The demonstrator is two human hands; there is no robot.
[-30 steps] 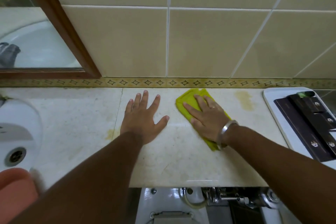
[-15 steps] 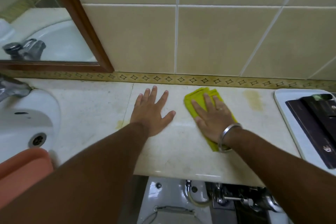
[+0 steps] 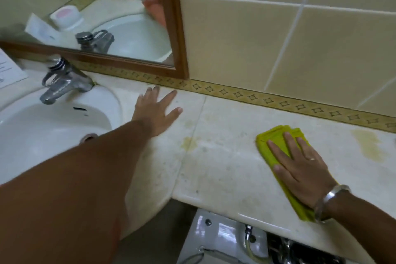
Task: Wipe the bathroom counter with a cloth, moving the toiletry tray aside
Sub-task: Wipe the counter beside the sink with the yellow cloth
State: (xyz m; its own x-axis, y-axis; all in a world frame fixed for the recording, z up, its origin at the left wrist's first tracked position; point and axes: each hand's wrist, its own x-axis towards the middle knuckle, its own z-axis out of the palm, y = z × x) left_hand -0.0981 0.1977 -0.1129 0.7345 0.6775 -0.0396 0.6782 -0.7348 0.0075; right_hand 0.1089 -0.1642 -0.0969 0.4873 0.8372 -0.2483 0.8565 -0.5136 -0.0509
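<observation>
A folded yellow-green cloth (image 3: 271, 140) lies flat on the pale marble counter (image 3: 225, 163), at the right. My right hand (image 3: 302, 169) presses down on it, fingers spread, with a metal bangle at the wrist. My left hand (image 3: 157, 110) rests flat and open on the counter beside the sink rim, fingers apart, holding nothing. The toiletry tray is out of view.
A white sink (image 3: 42, 126) with a metal tap (image 3: 64, 79) fills the left. A wood-framed mirror (image 3: 171, 19) hangs above it. Yellowish stains (image 3: 369, 143) mark the counter at the right and near the seam (image 3: 188, 142). Toilet plumbing (image 3: 235, 240) sits below the counter edge.
The view has swung left, so the tray has left the frame and the sink and tap have come in. My left hand has moved left toward the sink. The right hand stays on the cloth.
</observation>
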